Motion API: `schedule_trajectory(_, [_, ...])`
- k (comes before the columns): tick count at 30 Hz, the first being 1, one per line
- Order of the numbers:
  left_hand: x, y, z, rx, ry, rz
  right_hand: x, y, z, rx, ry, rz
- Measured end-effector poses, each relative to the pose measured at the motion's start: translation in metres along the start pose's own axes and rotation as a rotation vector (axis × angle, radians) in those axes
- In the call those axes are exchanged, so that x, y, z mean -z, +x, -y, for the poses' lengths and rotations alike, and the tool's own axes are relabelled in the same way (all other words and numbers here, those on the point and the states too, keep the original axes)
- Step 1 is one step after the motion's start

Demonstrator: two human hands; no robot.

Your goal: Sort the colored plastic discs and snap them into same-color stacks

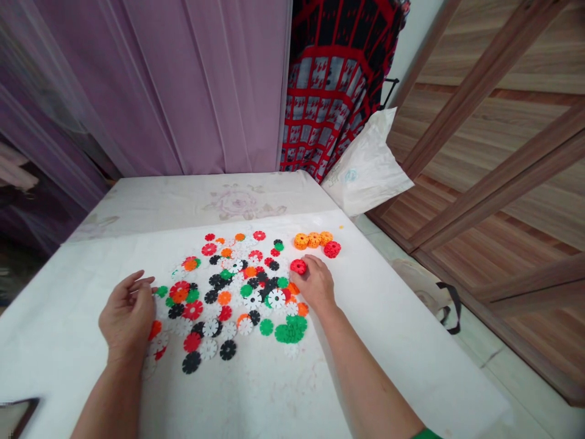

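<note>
Notched plastic snowflake discs in red, orange, green, black and white lie in a loose pile (249, 291) on the white-covered table. My right hand (315, 283) pinches a small stack of red snowflake discs (298, 266) at the pile's right edge. At the left side of the pile is my left hand (128, 314), its fingers loosely bent and apart, with nothing visible in them. Just beyond my right hand sit orange disc stacks (313, 239) in a row and a red disc stack (332, 249). A cluster of green discs (291, 330) lies nearer to me.
The table (237, 402) carries a pale floral cloth (183, 198) at its far end. A white bag (365, 171) stands beyond the far right corner. Wooden cabinet doors (512, 146) rise on the right, a purple curtain (219, 85) behind. A dark-edged object (16, 417) lies at lower left.
</note>
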State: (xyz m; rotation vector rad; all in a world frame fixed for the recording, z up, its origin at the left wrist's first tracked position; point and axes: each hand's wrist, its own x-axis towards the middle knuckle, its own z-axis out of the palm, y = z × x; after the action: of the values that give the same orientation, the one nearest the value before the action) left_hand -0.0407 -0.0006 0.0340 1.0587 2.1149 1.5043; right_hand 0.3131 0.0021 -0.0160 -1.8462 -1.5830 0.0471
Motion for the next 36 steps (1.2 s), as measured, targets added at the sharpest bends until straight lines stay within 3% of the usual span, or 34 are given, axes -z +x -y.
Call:
schedule_trajectory(14, [-0.003,0.004,0.015,-0.073,-0.023,0.004,-0.007,-0.001,-0.008,-0.002,-0.018,-0.023])
schedule_trajectory(20, [-0.004,0.006,0.021,-0.06,-0.048,0.022,0.002,0.006,0.008,0.195,0.011,-0.107])
schedule_trajectory(22, [-0.004,0.006,0.023,-0.072,-0.054,0.027,0.006,0.015,0.026,0.255,-0.029,-0.025])
schedule_trajectory(29, [-0.004,0.009,0.028,-0.08,-0.065,0.024,0.0,0.056,0.094,0.336,-0.313,0.467])
schedule_trajectory(33, [-0.004,0.01,0.031,-0.083,-0.078,0.022,-0.006,0.07,0.111,0.284,-0.404,0.642])
schedule_trajectory(36, [-0.006,0.011,0.033,-0.086,-0.083,0.028,-0.01,0.077,0.115,0.25,-0.422,0.704])
